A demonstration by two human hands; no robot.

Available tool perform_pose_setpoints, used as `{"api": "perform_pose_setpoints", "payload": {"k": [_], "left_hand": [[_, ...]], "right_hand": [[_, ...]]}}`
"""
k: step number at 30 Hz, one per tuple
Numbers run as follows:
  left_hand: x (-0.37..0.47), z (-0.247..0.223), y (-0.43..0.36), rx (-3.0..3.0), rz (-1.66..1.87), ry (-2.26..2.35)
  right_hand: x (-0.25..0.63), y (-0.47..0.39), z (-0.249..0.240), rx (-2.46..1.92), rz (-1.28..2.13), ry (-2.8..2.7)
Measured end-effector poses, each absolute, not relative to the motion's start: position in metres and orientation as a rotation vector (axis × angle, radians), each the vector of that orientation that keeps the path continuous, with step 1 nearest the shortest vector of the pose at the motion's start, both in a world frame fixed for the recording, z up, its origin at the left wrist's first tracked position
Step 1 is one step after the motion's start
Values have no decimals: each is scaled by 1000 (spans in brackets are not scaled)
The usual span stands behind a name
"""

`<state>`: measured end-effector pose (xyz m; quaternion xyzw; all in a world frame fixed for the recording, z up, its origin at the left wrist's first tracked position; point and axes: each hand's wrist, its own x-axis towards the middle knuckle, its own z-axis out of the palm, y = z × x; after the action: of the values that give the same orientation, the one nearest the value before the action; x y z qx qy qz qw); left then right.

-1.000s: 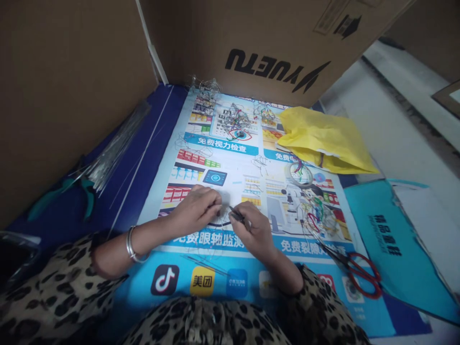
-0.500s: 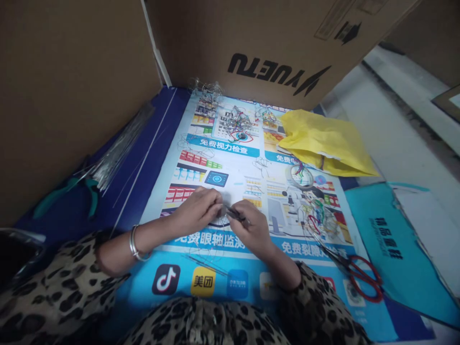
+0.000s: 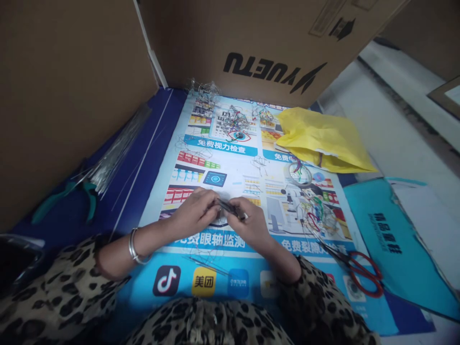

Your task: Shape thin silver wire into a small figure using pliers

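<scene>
My right hand (image 3: 247, 220) is closed round a small dark metal tool (image 3: 230, 208), whose tip reaches the fingertips of my left hand (image 3: 199, 213). The fingers of my left hand are pinched together; whatever lies between them is too small to make out. Both hands are above the middle of a printed blue and white poster (image 3: 212, 165). Thin dark wires (image 3: 206, 264) lie on the poster below the hands. A bangle (image 3: 132, 247) is on my left wrist.
Red-handled scissors (image 3: 364, 273), tangled coloured wires (image 3: 321, 215) and a yellow bag (image 3: 323, 139) are at the right. A wire bundle (image 3: 115, 153) and teal-handled pliers (image 3: 91, 201) lie left. Cardboard (image 3: 201, 38) stands behind; more wire tangles (image 3: 235, 120) lie at the back.
The dark tool has moved left and its tip now meets the fingers of my left hand. The whole view has shifted slightly.
</scene>
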<state>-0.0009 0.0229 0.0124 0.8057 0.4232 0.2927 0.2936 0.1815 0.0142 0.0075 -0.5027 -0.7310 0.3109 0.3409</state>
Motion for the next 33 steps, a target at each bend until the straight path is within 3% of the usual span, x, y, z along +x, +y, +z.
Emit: {"api": "perform_pose_setpoints", "payload": {"k": [9, 33], "left_hand": [[-2, 10, 27, 2108, 740, 1152], [2, 12, 22, 2100, 821, 1178]], "right_hand": [[197, 27, 30, -1438, 939, -1861], [184, 25, 23, -1310, 1036, -2095]]}}
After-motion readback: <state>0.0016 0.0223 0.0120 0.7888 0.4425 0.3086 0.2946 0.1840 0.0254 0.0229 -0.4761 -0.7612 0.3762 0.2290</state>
